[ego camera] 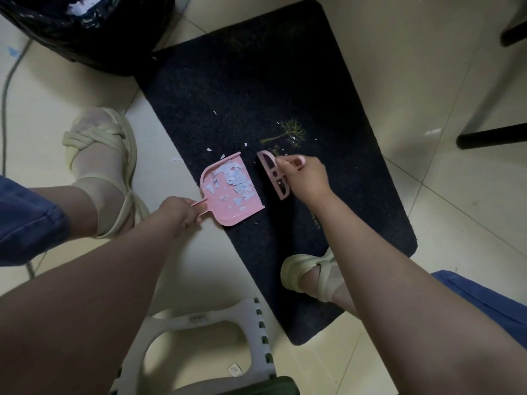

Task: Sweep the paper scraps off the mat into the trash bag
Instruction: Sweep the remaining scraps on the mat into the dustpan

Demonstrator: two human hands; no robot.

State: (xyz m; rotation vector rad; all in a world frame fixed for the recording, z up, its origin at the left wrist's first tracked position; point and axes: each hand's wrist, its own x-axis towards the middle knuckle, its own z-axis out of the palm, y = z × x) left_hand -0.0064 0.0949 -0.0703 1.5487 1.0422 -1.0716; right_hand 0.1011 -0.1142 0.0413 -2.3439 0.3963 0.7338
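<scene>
A dark mat (242, 81) lies on the tiled floor. My left hand (178, 210) grips the handle of a pink dustpan (225, 215), which rests on the mat's left edge and holds several white paper scraps (235, 181). My right hand (303, 176) grips the handle of a small pink brush (272, 173), its head just right of the dustpan's open side. A few tiny scraps (215, 113) lie scattered on the mat beyond the dustpan. The black trash bag (85, 32) stands at the top left, with white paper inside it.
My feet in pale sandals are at the left (99, 149) on the tile and at the lower right (310, 276) on the mat's near edge. A grey plastic stool (216, 323) is below me. Black furniture legs (490, 136) stand at the right. A cable (5, 89) runs along the left.
</scene>
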